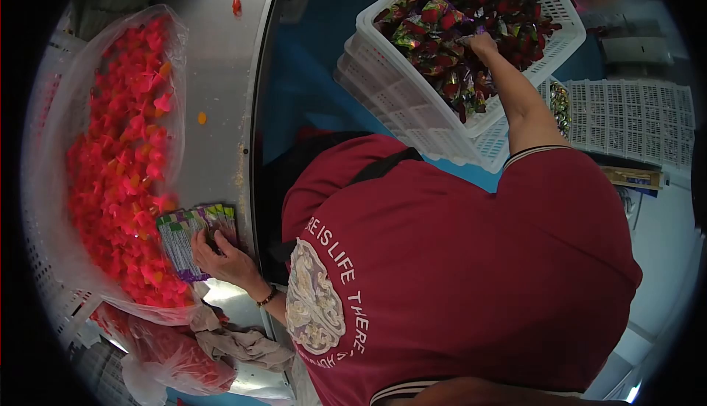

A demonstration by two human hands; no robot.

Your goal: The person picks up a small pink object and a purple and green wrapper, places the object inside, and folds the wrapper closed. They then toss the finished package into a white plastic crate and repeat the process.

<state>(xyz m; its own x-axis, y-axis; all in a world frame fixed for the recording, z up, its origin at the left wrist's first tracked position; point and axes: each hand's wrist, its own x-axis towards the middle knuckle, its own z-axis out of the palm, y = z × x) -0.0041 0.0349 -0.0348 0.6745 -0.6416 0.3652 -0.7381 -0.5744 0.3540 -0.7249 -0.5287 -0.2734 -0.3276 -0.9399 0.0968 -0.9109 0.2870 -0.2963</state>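
My left hand point(219, 256) rests at the table's edge. Its fingers are closed on a fanned stack of flat printed packets point(180, 240), green along one edge and purple along another. Beside the stack lies a large clear bag point(180, 75) filled with bright red pieces point(129, 185), with some orange ones among them. My right hand point(482, 44) reaches out to the other side, over a white plastic crate point(412, 67) heaped with shiny dark red, green and purple packets point(515, 23). Its fingers look closed on a packet there; their tips are partly hidden.
On the metal table point(213, 53) lie a small red piece point(236, 6) and an orange disc point(202, 118). A crumpled cloth point(247, 345) and another bag of red pieces point(184, 358) lie near the bottom. More white crates point(630, 115) stand at the right.
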